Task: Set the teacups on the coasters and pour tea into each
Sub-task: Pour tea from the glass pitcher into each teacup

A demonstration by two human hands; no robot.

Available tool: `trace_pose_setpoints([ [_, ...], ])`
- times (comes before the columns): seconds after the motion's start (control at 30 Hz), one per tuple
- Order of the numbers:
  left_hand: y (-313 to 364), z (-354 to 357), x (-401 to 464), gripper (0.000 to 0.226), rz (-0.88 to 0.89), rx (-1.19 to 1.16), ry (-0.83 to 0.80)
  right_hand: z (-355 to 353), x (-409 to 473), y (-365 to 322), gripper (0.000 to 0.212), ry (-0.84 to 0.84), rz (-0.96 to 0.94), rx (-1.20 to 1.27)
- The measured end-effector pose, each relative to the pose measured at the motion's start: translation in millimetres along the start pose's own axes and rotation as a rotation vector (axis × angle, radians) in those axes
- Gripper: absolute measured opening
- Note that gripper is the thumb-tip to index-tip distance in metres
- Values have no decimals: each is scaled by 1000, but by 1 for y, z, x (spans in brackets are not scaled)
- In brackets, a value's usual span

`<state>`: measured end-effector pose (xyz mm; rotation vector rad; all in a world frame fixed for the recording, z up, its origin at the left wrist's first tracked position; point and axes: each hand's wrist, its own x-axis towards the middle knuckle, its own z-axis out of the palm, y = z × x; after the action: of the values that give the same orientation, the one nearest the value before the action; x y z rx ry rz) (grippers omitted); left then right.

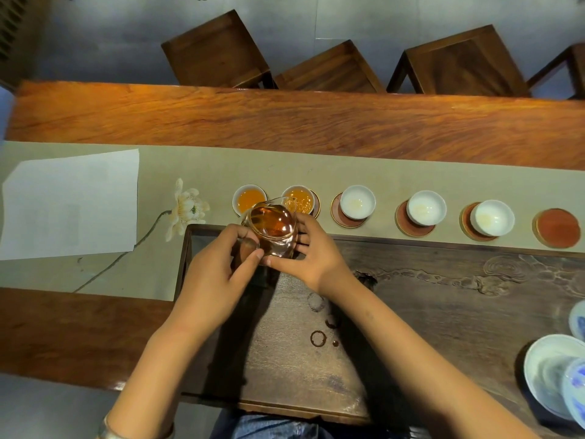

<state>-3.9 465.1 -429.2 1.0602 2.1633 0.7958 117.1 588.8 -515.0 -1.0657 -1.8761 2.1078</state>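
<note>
1. Above the near edge of the cloth runner, a glass pitcher of amber tea is held tilted, its spout over the second teacup from the left; a thin stream enters that cup, whose tea surface is rippled.
2. Left hand: grip clenched on the pitcher, thumb and fingers curled round its left side and handle area. A pale band shows at the left wrist.
3. Right hand: fingers laid against the pitcher's right side and thumb under its base, steadying it; grip grasping the pitcher.
4. First teacup, far left of the row, holds orange tea. Its coaster is almost wholly hidden beneath it.
5. Three white teacups to the right hold no tea beyond a faint stain; each sits off-centre on a reddish coaster, overlapping the far right rim.
6. Sixth coaster, far right, carries no cup.
7. Dark wooden tea tray lies beneath the hands; ring-shaped wet marks show on it.
8. White and blue-patterned bowls stand at the tray's right end, partly out of view.
9. A sheet of white paper lies on the runner's left, beside a painted flower.
10. Wooden tabletop extends beyond; wooden stools stand behind it.
</note>
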Motion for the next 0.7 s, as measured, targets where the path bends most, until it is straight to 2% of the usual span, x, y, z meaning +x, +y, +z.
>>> trace_pose_setpoints([
  [0.7, 43, 31, 6, 14, 124, 5, -57, -51, -46, -6, 69, 167, -83, 17],
])
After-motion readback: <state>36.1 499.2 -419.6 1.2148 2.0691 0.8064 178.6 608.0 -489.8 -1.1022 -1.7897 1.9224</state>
